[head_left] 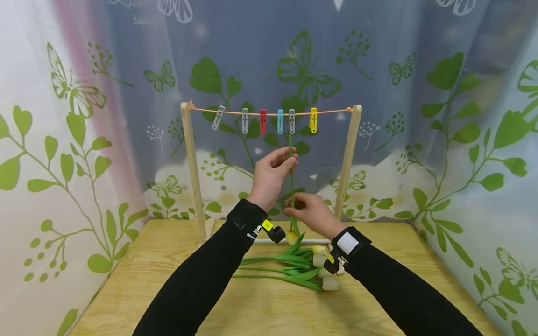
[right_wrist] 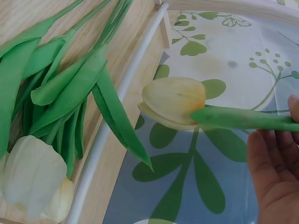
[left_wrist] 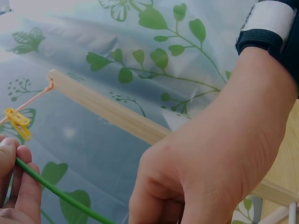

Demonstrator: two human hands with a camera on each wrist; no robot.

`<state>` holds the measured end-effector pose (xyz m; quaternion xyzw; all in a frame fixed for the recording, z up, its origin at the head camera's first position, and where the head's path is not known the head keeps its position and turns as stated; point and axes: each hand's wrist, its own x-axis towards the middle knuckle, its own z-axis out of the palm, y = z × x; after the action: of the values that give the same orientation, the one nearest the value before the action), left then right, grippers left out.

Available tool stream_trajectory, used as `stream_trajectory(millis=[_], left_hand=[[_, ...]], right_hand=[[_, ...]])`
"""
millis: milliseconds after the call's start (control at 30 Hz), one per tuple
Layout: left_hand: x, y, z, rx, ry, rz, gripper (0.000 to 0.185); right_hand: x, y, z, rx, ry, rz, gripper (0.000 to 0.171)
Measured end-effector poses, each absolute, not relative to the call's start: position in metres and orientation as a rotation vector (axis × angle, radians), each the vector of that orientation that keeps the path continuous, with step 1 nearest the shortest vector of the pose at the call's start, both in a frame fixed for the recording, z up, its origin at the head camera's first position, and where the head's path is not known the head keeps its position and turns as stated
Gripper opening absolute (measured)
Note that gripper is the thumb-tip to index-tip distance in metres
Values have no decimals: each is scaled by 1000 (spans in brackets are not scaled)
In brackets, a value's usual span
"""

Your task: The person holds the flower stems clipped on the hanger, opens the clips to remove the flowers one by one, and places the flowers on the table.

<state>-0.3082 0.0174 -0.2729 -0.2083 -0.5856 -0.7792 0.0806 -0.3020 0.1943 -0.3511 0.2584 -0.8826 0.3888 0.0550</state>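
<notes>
A yellow-white tulip point(head_left: 292, 237) hangs head down, its green stem upright. My left hand point(head_left: 275, 173) pinches the upper stem between thumb and fingers, just below a grey clothespin point(head_left: 292, 121) on the cord. Lower down, my right hand point(head_left: 314, 212) holds the stem by its leaf. In the right wrist view, the tulip's bloom point(right_wrist: 173, 102) is beside my right hand point(right_wrist: 275, 175). The left wrist view shows my left hand's fingers point(left_wrist: 29, 191) on the stem point(left_wrist: 65, 196). Whether the stem tip touches the grey clothespin, I cannot tell.
An orange cord point(head_left: 332, 111) spans two wooden posts point(head_left: 349, 158), carrying several clothespins, among them red point(head_left: 263, 122), blue point(head_left: 280, 122) and yellow point(head_left: 313, 120) ones. More tulips point(head_left: 294, 270) lie on the wooden table point(head_left: 138, 280) under my forearms. A patterned curtain point(head_left: 252, 56) surrounds the table.
</notes>
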Motion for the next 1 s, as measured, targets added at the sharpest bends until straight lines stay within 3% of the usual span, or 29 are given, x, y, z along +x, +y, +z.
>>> stream_trajectory(millis=[300,1000], left_hand=[[-308,10,-273,-656,-1710,-2349,36],[-311,-36,-294,-621,-1702,-2411,25]], right_hand=[[-300,200,-354,623,-2624,1286,32],[-296,224,-341,613,-2661,982,24]])
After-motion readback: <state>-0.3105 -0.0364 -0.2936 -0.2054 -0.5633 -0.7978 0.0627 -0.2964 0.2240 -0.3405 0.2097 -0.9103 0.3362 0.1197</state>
